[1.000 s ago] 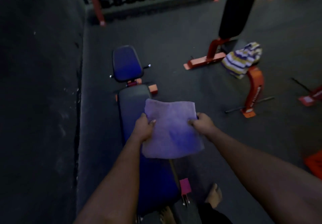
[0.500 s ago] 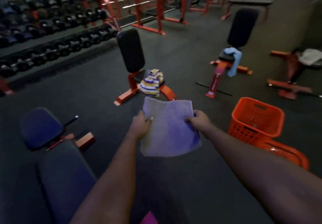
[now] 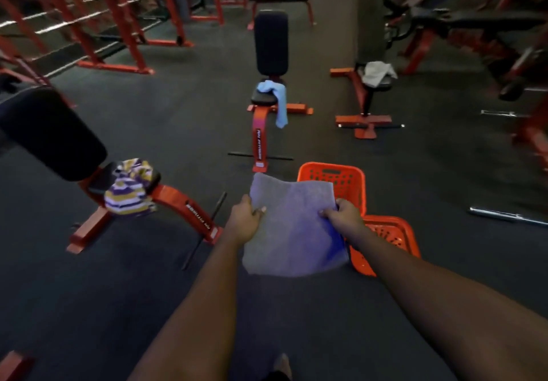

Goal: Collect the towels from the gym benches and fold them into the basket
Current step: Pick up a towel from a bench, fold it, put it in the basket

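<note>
Purple towel (image 3: 293, 226) (folded flat, it seems) hangs above the floor, just in front of the orange basket (image 3: 330, 173). Left hand (image 3: 244, 220) pinches its left edge, right hand (image 3: 344, 216) grips the right. The step in hand looks like delivery. Next it must go down into the basket level, so the fold holds — striped towel (image 3: 127, 190), blue towel (image 3: 277, 98) and grey towel (image 3: 376, 72) wait on benches.

Folded lilac towel (image 3: 292, 226) held flat before orange basket (image 3: 347, 183); striped towel (image 3: 127, 192), blue towel (image 3: 277, 95) drape benches (image 3: 271, 42).
</note>
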`<state>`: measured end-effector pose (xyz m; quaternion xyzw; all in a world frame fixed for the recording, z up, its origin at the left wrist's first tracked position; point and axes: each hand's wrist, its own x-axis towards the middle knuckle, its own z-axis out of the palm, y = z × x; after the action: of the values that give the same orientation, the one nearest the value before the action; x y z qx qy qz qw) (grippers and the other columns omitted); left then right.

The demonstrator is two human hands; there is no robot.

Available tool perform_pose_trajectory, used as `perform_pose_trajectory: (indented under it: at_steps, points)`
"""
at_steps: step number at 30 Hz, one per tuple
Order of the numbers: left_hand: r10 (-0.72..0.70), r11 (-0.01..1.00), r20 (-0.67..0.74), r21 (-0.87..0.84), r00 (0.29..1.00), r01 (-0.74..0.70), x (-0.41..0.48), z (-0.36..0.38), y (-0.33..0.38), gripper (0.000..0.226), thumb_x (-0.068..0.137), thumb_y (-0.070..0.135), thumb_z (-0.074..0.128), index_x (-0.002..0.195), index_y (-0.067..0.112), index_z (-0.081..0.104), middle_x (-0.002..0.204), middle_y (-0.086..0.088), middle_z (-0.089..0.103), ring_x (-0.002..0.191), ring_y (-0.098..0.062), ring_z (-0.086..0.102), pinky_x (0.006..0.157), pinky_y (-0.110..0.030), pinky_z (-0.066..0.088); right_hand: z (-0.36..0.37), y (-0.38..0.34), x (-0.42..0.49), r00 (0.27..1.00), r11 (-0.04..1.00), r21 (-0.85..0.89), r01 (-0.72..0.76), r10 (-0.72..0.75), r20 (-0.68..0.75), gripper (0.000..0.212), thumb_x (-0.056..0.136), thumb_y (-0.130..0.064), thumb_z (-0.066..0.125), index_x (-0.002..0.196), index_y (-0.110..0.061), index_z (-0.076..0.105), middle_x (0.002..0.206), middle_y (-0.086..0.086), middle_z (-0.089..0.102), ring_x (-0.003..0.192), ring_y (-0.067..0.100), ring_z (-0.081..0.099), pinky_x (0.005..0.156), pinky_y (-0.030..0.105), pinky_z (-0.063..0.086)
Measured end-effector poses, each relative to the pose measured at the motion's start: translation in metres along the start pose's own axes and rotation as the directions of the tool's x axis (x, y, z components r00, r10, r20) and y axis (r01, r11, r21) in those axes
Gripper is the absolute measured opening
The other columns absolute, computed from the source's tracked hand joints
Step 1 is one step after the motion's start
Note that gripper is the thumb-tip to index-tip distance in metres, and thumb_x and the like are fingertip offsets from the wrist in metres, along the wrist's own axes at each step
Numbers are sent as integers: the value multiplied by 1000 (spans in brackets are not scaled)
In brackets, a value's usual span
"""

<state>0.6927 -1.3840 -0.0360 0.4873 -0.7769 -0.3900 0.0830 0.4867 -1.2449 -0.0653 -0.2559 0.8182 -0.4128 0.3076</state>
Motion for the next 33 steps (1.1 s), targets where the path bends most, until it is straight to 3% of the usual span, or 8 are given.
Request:
perform_pose_trajectory:
  at_steps: [4,9,14,18,20,28,31,33]
  points:
    - [36,999,110,-29,993,-33,85,34,35,36,95,29,56,120,4,47,122,-17,60,102,-30,60,78,-34,46,-32,9,71,996,996,-73,-53,47,-77,19,83,-14,69,98,-3,67,89,7,65,80,19,56,47,15,32]
    - [80,997,205,4,975,-82,195,60,68,39,94,29,56,120,2,47,123,-22,60,109,-38,60,88,-43,52,-53,14,160,974,979,-115,-169,148,-169,25,80,-20,72,96,-2,69,98,16,72,91,31,66,72,35,46]
    - [86,995,269,25,959,-96,287,85,101,39,95,28,55,123,3,46,124,-20,60,110,-37,60,85,-38,50,-72,7,237,953,963,-114,-243,215,-212,21,81,-18,71,93,-2,66,96,18,69,91,32,64,65,28,34]
    - [49,996,321,50,946,-69,357,115,122,42,95,30,54,126,4,44,124,-21,59,109,-39,60,88,-42,52,-89,16,306,942,949,-122,-289,259,-214,15,81,-17,71,74,-13,59,94,19,69,82,27,60,64,29,32]
    - [18,996,327,78,945,-46,394,137,127,43,95,29,54,127,2,43,124,-23,58,110,-41,59,89,-44,51,-94,29,349,937,941,-131,-311,280,-208,11,81,-17,71,80,-9,63,96,19,70,87,29,63,67,30,37]
    - [-201,966,377,228,904,120,491,214,117,51,94,25,58,127,-8,38,128,-29,55,117,-45,54,88,-39,44,-83,94,468,860,822,-257,-508,502,-93,45,83,-25,67,120,-1,56,120,24,64,112,40,61,88,38,48]
    - [-255,948,356,276,899,160,511,224,115,50,92,24,60,124,-10,40,129,-30,53,120,-44,51,91,-39,42,-83,106,497,809,741,-351,-573,579,-99,47,78,-35,61,115,-5,61,117,22,66,108,38,64,86,41,52]
    - [-246,951,352,269,903,154,520,222,114,46,91,23,61,121,-8,44,126,-29,55,119,-44,52,91,-40,42,-82,105,513,829,757,-387,-527,558,-37,46,77,-39,54,103,-4,68,110,23,69,104,39,66,82,38,53]
